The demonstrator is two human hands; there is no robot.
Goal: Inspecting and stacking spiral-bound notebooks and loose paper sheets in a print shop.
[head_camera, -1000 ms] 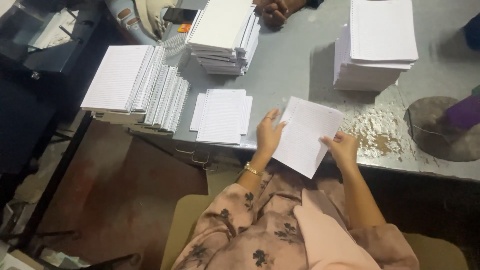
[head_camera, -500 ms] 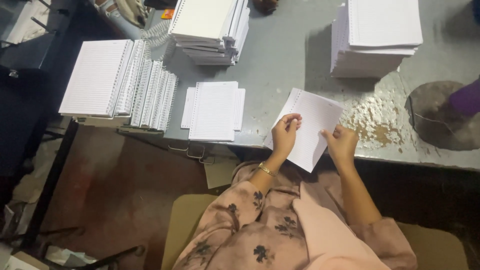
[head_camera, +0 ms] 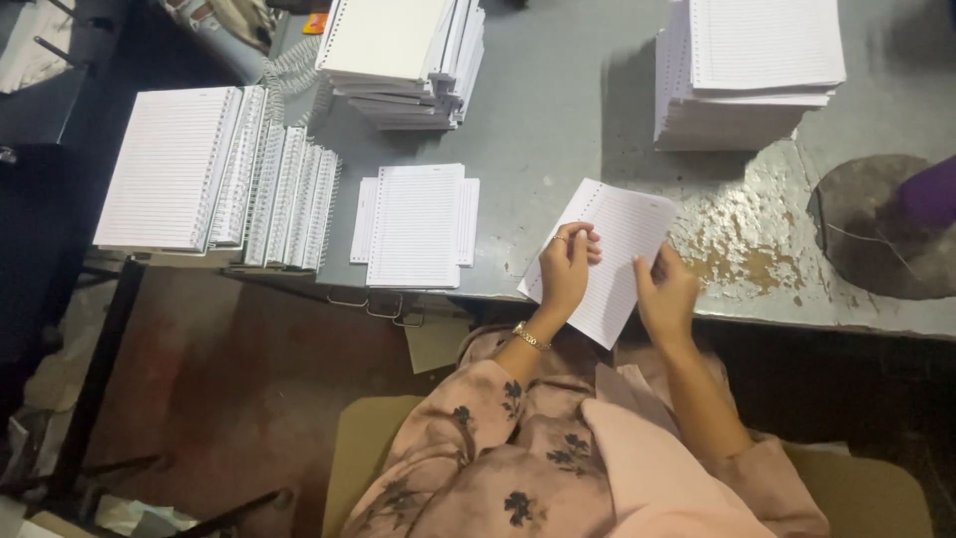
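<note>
Both hands hold a thin sheaf of white lined, punched paper tilted over the near edge of the grey table. My left hand, with a ring and a gold wristwatch, grips its left side. My right hand pinches its lower right edge. Just left of the hands lies a small stack of lined sheets, fanned crosswise on the table.
A tall pile of lined sheets stands at the back right. Another stack of punched pads sits at the back middle. Spiral-bound notebooks lie in a row at the left. A round dark object rests at the right.
The hands and the sheaf have shifted slightly; my left hand has slid further onto the paper's left side and my right hand has closed on the lower edge. The camera view has moved.
</note>
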